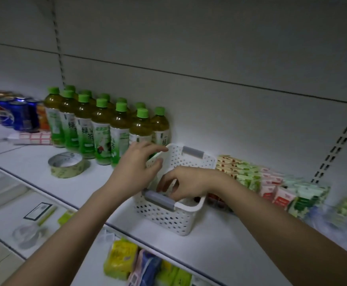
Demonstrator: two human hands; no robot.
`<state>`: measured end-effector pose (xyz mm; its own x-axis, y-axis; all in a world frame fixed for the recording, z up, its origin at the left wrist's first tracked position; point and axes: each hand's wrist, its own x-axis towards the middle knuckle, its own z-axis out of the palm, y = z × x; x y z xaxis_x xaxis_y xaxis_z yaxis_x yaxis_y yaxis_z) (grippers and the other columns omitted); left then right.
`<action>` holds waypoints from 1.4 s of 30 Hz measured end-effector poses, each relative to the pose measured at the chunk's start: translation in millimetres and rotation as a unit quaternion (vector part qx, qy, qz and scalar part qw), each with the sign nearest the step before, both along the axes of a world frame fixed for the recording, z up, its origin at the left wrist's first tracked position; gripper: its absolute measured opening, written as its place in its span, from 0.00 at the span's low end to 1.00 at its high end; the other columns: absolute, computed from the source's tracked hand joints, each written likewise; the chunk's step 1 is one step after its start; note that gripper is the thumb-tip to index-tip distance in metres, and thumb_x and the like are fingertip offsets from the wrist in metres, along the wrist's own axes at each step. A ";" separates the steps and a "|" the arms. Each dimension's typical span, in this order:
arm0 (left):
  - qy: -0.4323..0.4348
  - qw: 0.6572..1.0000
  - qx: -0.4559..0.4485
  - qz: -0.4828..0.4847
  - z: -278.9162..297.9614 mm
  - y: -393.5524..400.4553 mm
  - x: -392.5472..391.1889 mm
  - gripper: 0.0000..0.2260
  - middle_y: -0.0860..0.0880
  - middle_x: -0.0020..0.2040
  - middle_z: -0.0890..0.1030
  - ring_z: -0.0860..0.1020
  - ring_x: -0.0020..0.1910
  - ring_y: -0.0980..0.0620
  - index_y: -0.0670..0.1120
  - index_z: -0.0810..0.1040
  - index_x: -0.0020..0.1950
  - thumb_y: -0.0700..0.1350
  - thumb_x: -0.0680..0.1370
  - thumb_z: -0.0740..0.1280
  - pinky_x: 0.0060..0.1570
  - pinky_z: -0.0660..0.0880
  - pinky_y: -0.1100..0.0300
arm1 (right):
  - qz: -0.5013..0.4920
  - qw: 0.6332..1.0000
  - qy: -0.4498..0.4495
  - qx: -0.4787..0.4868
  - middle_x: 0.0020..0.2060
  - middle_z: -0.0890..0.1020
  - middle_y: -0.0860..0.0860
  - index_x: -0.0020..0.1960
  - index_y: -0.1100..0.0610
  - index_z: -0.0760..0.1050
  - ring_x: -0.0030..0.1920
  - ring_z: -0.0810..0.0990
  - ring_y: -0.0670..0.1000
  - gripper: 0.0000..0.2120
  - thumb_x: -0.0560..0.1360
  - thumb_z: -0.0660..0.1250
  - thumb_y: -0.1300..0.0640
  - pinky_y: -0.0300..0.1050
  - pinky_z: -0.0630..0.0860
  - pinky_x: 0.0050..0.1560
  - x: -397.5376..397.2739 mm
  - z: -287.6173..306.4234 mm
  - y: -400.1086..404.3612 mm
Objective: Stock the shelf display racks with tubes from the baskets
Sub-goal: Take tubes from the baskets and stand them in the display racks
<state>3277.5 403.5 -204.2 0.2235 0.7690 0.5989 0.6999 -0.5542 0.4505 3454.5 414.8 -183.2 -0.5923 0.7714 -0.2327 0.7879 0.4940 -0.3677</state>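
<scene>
A long white metal shelf (pixel 220 240) runs across the view, backed by a pale grey panel wall (pixel 209 48) with slotted uprights. On the shelf stands a white perforated plastic basket with grey padded handles (pixel 164 215), between a double row of green-capped green tea bottles (pixel 98 124) to its left and packs of boxed goods in green, red and white wrappers (pixel 271 182) to its right. Further left are blue and orange drink cans (pixel 18 114), a strip of red-and-white price labels (pixel 36 138) and a roll of yellowish adhesive tape (pixel 67 165) lying flat, well apart from the basket. Below the shelf edge, yellow and blue soft packs (pixel 135 263) sit on a lower level.

The person's left hand (pixel 135 170) hovers at the basket's left rim, fingers spread and relaxed, the fingertips near the far corner; whether they touch the rim cannot be told. The right hand (pixel 187 185) reaches down into the basket just behind the near handle, fingers curled downward; whether it grips anything cannot be told, as the fingertips are hidden. Only dark shapes (pixel 197 200) show inside the basket, too dim to identify as tubes.
</scene>
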 end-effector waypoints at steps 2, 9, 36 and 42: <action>-0.003 1.000 -0.001 -0.003 -3.6 4.3 -3.5 0.14 0.53 0.58 0.78 0.71 0.59 0.53 0.53 0.78 0.63 0.47 0.78 0.66 0.54 0.65 0.59 | -0.007 0.999 -0.045 -0.025 0.57 0.81 0.46 0.65 0.51 0.76 0.52 0.80 0.47 0.20 0.73 0.71 0.54 0.40 0.78 0.52 -9.3 -3.5 5.4; -0.019 1.000 -0.009 -0.012 -6.6 15.7 -5.4 0.11 0.55 0.57 0.78 0.72 0.58 0.56 0.53 0.80 0.61 0.47 0.79 0.66 0.53 0.64 0.62 | -0.051 0.993 -0.094 -0.045 0.55 0.80 0.50 0.68 0.52 0.71 0.53 0.79 0.52 0.23 0.73 0.70 0.57 0.49 0.79 0.55 -32.4 -17.9 16.6; 0.485 0.840 -0.233 0.071 -11.6 43.5 62.4 0.10 0.44 0.53 0.79 0.79 0.49 0.44 0.41 0.75 0.55 0.38 0.74 0.67 0.50 0.79 0.52 | -0.186 0.811 0.555 -0.008 0.47 0.86 0.52 0.55 0.57 0.80 0.50 0.85 0.51 0.09 0.76 0.69 0.65 0.39 0.81 0.47 70.0 28.5 4.8; 0.396 0.864 -0.308 0.035 -4.6 39.1 59.4 0.07 0.50 0.45 0.75 0.78 0.45 0.48 0.47 0.69 0.41 0.43 0.73 0.67 0.39 0.74 0.60 | -0.180 0.805 0.565 0.005 0.49 0.86 0.53 0.55 0.56 0.81 0.51 0.84 0.53 0.09 0.77 0.69 0.63 0.47 0.82 0.52 80.2 36.2 -5.6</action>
